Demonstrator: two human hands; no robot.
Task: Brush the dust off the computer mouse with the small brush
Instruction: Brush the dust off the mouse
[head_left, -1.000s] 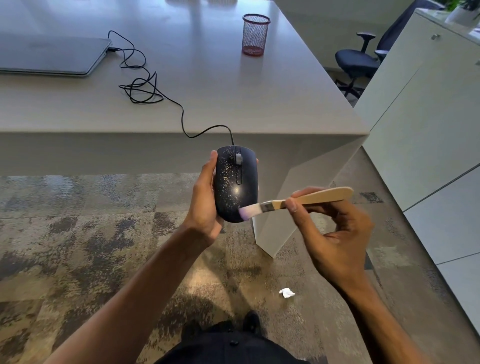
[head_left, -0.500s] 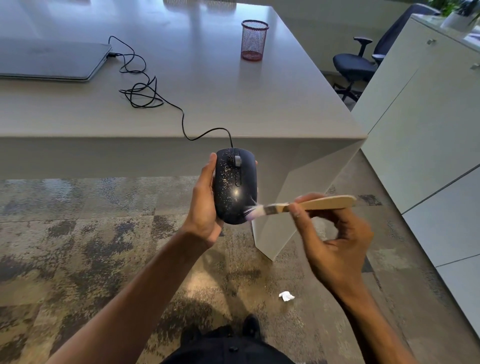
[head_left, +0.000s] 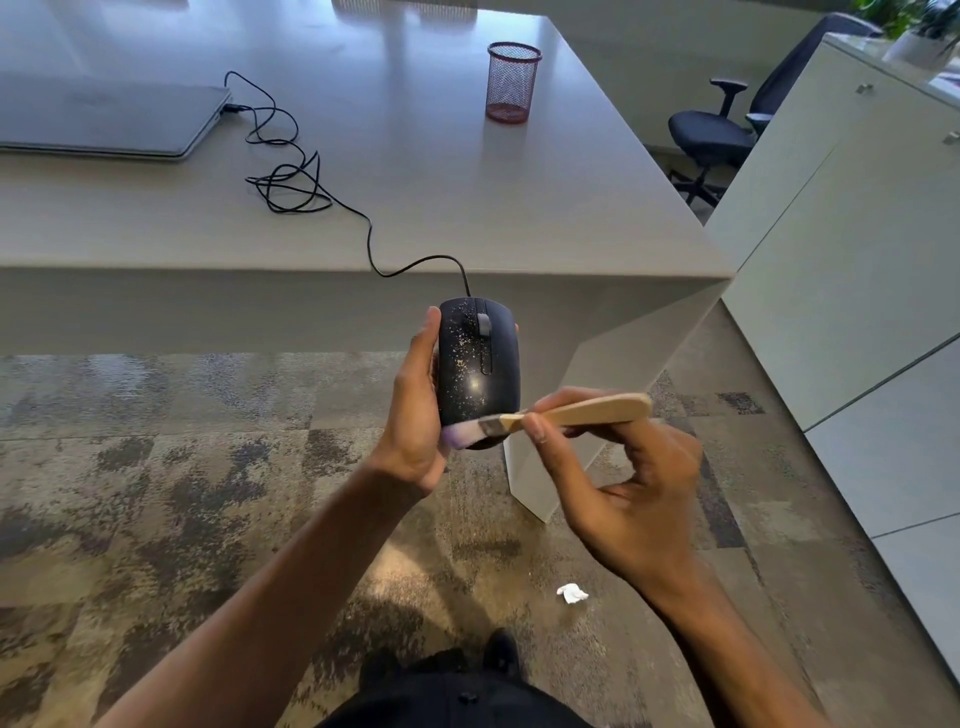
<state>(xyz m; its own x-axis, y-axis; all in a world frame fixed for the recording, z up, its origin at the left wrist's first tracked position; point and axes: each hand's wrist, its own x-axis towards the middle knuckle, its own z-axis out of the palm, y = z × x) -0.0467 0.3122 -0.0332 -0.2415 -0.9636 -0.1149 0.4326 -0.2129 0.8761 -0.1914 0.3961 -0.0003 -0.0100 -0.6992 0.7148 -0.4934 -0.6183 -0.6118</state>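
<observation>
A black wired computer mouse (head_left: 478, 364), speckled with pale dust on its left half, is held upright in front of the desk edge. My left hand (head_left: 415, 410) grips it from the left side and behind. My right hand (head_left: 631, 493) pinches the wooden handle of a small brush (head_left: 566, 413). The brush's whitish bristles lie across the lower end of the mouse, close to my left palm. The mouse cable (head_left: 374, 244) runs up over the desk edge to a tangle on the desk.
The grey desk (head_left: 467, 208) carries a shut laptop (head_left: 104, 119) at the left and a red mesh cup (head_left: 511, 83) at the back. White cabinets (head_left: 852, 291) stand right, an office chair (head_left: 717, 130) behind. A white paper scrap (head_left: 571, 593) lies on the carpet.
The brush has swept left across the mouse's lower end, from its right edge to near my left palm. My left hand still holds the mouse in the same place.
</observation>
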